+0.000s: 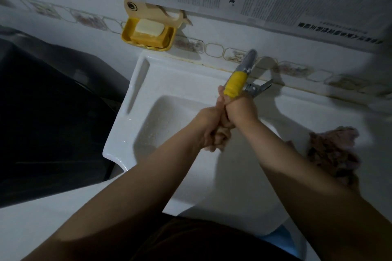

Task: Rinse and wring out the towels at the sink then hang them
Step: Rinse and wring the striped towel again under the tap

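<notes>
1. The sink (131, 99) is the landmark, a white basin set against the tiled wall; drops of water lie on its left slope, which suggests rinsing is under way or just over; whether water runs now I cannot tell.
2. A second towel (333, 152), pinkish and crumpled, lies on the sink's right ledge, apart from both hands; whether it is rinsed already or still waiting cannot be told from here.
3. The tap (246, 68), with a yellow sleeve on its spout, rises from the sink's back edge and points down toward the hands.
4. The left hand (209, 125) and the right hand (240, 108) are both clenched over the basin, just under the tap's spout; the right sits nearer the tap.
5. The towel in hand (221, 135) is a tight beige roll gripped by both fists above the sink's bowl; judging by the twist, this is the wringing step.
6. Nothing is seen hung yet; hanging both towels seems still to come.
</notes>
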Motion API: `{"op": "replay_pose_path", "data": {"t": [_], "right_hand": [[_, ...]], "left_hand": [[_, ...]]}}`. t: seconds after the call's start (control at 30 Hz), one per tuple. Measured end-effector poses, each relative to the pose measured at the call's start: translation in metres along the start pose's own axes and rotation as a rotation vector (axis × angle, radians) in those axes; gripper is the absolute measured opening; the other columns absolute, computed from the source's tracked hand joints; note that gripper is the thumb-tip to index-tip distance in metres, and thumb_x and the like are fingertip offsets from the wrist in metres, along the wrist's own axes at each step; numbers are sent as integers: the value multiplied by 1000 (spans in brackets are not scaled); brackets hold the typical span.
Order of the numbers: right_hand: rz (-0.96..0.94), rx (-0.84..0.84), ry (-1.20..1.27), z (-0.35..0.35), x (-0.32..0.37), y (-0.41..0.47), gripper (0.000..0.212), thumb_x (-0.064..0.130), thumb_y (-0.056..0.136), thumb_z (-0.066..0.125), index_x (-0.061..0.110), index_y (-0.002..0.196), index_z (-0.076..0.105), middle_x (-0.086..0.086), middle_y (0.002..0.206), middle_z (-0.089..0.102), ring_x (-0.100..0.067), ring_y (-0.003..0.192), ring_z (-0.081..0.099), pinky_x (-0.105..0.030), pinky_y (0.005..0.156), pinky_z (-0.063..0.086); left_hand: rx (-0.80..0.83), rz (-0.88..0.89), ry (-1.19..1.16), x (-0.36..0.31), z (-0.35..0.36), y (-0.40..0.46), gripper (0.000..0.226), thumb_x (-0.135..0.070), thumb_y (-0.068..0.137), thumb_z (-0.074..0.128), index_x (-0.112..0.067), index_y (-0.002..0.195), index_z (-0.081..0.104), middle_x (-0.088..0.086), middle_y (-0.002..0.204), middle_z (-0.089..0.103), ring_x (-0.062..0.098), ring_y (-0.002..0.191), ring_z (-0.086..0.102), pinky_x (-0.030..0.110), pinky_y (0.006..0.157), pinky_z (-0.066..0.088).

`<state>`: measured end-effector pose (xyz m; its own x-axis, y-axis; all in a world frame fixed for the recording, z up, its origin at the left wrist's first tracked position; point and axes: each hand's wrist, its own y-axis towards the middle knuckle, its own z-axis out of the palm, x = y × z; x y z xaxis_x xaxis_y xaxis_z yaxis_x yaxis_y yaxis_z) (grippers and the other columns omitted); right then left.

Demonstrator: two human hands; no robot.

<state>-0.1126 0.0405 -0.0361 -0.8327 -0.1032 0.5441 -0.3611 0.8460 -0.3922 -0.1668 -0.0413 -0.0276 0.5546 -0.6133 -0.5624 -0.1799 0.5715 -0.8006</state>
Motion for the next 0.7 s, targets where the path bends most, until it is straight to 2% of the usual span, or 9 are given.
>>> {"op": "replay_pose_path", "data": {"t": [0.1,0.13,0.2,0.27,0.33,0.43,0.5,0.6,0.7], "right_hand": [[-95,198,53,-4,-14,8,24,24,96,49,9,110,61,-10,107,62,-22,96,58,-7,73,45],[-124,258,64,-5,-15,6,22,16,97,46,8,113,59,-8,106,58,-15,93,53,-2,65,39],[-139,351,119,-11,-15,0,18,10,98,41,16,96,57,-5,95,53,-5,83,49,-14,70,38],[-93,379,208,-16,-17,-3,26,27,98,44,23,77,58,-1,78,60,-3,67,56,-22,69,43],[-81,499,228,-23,-21,-14,34,43,93,52,18,74,62,5,58,64,-3,50,57,-17,51,44],[-135,701,291,-22,-33,-21,9,18,89,63,12,83,65,13,62,66,4,59,57,-15,63,45],[-155,658,284,-17,-44,-16,16,18,88,64,4,95,68,4,82,68,1,75,57,-17,77,44],[-73,453,467,-14,-49,-14,16,21,94,56,13,86,69,0,82,66,-2,77,58,-20,76,44],[-11,209,574,-3,-30,-21,26,26,96,51,18,75,64,-4,75,65,-13,70,59,-29,68,46]], "left_hand": [[77,154,351,-4,-20,1,56,-60,90,49,-6,102,59,20,87,69,36,73,66,46,71,58],[73,229,505,-8,-27,2,46,-53,92,52,-9,101,61,14,88,69,30,78,66,42,80,56],[54,350,670,-14,-38,3,30,-40,97,52,-14,85,61,2,74,61,15,68,55,29,73,50],[73,398,604,-19,-44,0,29,-32,99,50,-19,75,59,-4,66,56,9,63,50,24,65,44],[80,472,502,-23,-50,2,32,-27,100,48,-19,72,60,-7,65,61,7,65,54,21,65,45],[-53,570,381,-25,-60,11,26,-27,98,50,-15,77,61,14,92,70,13,81,59,31,76,47],[-106,563,283,-24,-64,17,25,-25,100,46,-13,84,61,20,115,66,20,95,62,37,84,51],[-223,538,222,-21,-62,22,27,-27,102,41,-13,87,59,12,105,69,23,99,66,39,91,52],[-306,456,105,-25,-46,20,31,-22,101,41,-8,77,55,9,72,62,12,59,60,25,58,50]]}}
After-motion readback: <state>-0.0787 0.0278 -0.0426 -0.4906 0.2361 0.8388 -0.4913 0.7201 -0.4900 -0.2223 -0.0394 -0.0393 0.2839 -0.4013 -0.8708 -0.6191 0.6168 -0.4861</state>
